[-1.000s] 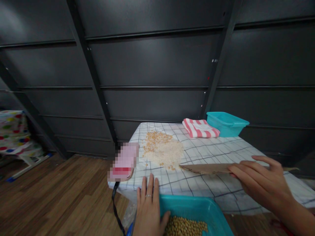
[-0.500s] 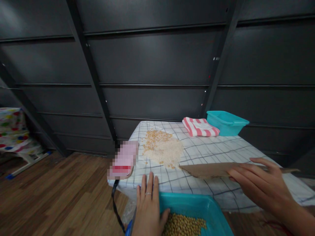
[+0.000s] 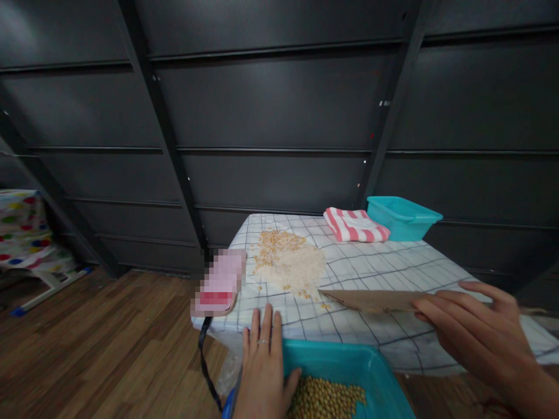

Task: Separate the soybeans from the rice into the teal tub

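Observation:
My right hand (image 3: 484,329) grips a flat strip of brown cardboard (image 3: 371,299), its long edge on or just above the checked tablecloth. The cardboard's left tip points at a spread pile of white rice-like grains (image 3: 297,265) mixed with yellow beans or kernels (image 3: 275,241), thickest at the far left. A few loose kernels (image 3: 325,306) lie by that tip. My left hand (image 3: 264,361) lies flat over the left side of a teal basin (image 3: 336,352), fingers stretched forward, thumb inside. Yellow-brown beans (image 3: 325,398), like soybeans, fill the visible bottom of the basin.
A pink phone-like object (image 3: 220,282), blurred out, lies at the table's left edge; a black strap (image 3: 203,355) hangs below it. A red-and-white striped towel (image 3: 356,226) and another teal basin (image 3: 404,218) stand at the back right. Dark panelled wall (image 3: 279,105) rises behind.
My right hand has drawn the cardboard a little to the right, away from the pile. A few kernels now show beside its tip. My left hand stays in place.

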